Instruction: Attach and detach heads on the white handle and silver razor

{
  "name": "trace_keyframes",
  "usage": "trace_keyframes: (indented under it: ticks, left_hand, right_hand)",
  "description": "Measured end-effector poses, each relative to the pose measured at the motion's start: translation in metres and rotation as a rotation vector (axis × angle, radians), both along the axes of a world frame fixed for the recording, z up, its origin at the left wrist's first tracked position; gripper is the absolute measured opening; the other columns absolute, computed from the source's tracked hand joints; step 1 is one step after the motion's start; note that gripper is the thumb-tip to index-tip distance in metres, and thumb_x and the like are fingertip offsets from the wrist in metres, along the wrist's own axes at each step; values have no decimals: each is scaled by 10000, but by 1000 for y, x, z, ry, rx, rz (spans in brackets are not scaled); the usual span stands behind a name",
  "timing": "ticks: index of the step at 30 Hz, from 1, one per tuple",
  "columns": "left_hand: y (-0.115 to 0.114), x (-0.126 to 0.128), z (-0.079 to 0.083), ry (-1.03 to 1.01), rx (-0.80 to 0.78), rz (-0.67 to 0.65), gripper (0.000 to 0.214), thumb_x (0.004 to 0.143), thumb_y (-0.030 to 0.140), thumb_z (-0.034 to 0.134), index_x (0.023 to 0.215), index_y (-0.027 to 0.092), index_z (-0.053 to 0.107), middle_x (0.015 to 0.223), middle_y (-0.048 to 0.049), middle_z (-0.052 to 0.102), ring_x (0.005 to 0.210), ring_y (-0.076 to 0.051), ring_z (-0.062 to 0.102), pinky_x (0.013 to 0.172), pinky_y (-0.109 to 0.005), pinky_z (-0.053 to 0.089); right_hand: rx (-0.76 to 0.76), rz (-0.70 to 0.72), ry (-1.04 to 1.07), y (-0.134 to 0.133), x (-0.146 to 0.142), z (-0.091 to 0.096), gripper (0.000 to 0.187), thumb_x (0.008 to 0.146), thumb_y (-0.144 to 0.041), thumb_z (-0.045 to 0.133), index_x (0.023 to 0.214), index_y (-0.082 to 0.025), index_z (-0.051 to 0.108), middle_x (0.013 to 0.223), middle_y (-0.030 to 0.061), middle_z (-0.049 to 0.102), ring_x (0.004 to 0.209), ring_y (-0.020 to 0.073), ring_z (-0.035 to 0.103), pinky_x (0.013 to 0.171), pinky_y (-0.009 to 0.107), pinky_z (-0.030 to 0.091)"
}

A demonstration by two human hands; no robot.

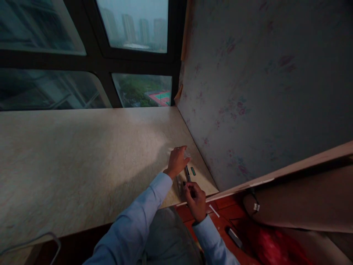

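Observation:
My left hand [177,161] reaches over the right end of the pale ledge, thumb and index finger apart. A clear, faint plastic-looking piece [188,154] lies beside its fingertips; whether they touch it is unclear. Just below, a slim dark pen [188,173] lies on the ledge, pointing toward my right hand. To the pen's right rests a small green, dark-edged oblong piece [193,171]. My right hand [196,201] is closed in a pinch near the ledge's front edge, with a small dark piece [184,183] at its fingertips. Its exact kind is too small to make out.
The marble-patterned ledge [82,154] runs left beneath dark-framed windows [140,55]. A flowered wall [248,92] bounds it on the right. On the reddish floor lie a white strip [214,211], a grey-white oblong object [235,237] and red material [273,243]. A grey cable [35,237] crosses the lower left.

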State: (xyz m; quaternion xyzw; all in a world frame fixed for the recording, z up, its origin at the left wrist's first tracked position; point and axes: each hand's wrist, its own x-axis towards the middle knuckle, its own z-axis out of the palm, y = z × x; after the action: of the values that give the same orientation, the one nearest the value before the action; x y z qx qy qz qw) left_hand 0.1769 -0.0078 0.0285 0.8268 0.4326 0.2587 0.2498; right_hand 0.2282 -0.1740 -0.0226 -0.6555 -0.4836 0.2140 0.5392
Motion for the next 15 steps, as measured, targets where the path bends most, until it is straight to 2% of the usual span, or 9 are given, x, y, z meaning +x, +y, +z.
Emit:
trace_keyframes:
  ticks: [8, 15]
  left_hand:
    - [-1, 17, -2, 152, 14, -80, 585, 787, 275, 717, 1324, 131, 534, 1244, -165, 644, 1229, -303, 524, 998, -434, 397]
    - [-4, 23, -8, 177, 2, -99, 531, 764, 206, 702, 1273, 108, 587, 1165, -186, 674, 1213, -328, 527, 967, -458, 402]
  right_hand:
    - [44, -32, -53, 0, -3, 4, 214, 891, -362, 548, 846, -178, 649, 553, -15, 608, 455, 125, 531, 456, 217, 383]
    - [51, -44, -78, 0, -5, 2, 198, 896, -347, 554, 867, -176, 648, 540, -18, 604, 437, 123, 528, 441, 215, 378]
